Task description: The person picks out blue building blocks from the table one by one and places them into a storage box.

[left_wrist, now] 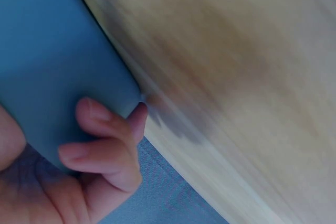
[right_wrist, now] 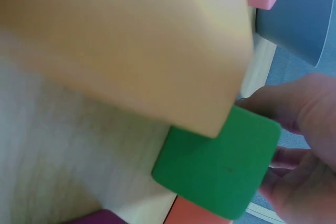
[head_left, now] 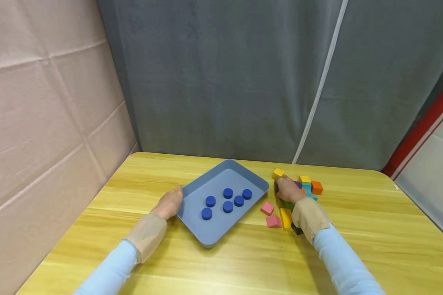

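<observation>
A blue-grey tray (head_left: 196, 233) lies slanted on the table with several dark blue discs (head_left: 227, 207) in it. At its left side my left hand (head_left: 171, 203) grips the edge; in the left wrist view the curled fingers (left_wrist: 107, 156) press against the tray wall (left_wrist: 47, 51). My right hand (head_left: 288, 189) reaches down among colored blocks right of the tray. In the right wrist view a green block (right_wrist: 223, 166) partly hides its fingertips, with a dark bit near the thumb; whether they pinch anything cannot be told. A yellow block (head_left: 278, 173) stands just beyond this hand.
Pink blocks (head_left: 267, 208) lie between tray and right hand, beside a long yellow block (head_left: 286, 219) and a black one (head_left: 297, 228). Orange (head_left: 317, 188) and light blue (head_left: 307, 188) blocks sit to the right. A grey curtain (head_left: 221, 82) hangs behind the wooden table (head_left: 243, 266).
</observation>
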